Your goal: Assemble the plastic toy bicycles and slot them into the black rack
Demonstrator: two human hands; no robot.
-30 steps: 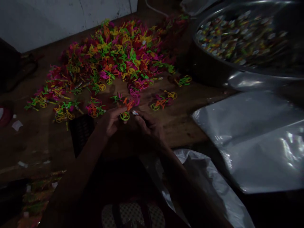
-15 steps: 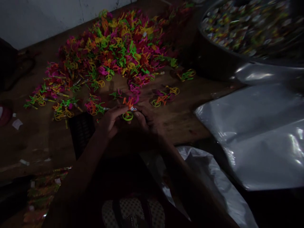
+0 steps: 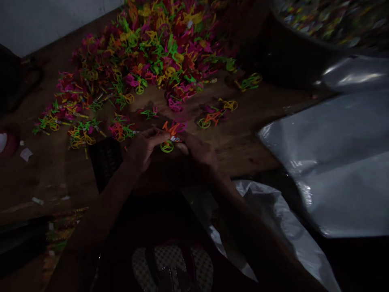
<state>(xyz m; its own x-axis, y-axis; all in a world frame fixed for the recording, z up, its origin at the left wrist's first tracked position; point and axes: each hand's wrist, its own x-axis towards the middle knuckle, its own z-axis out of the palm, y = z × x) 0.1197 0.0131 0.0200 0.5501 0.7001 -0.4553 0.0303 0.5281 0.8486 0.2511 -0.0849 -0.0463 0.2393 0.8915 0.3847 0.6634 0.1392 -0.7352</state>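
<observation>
An orange toy bicycle with a lime-green wheel is held against a printed white wrapper

Two hands — one toy pile, one basin.

Head view, from a single camera worn on the person's head, facing forward and steeply down over the table. The pile lies ahead of the lens, the frame cutting off its far side. The left hand and right hand lie on the near side of the pile, closer to the camera; the forearms run back from them toward the viewpoint. The wide field takes in the wall, set aslant beyond the pile to its left, and, right of the pile, part of the basin.
</observation>
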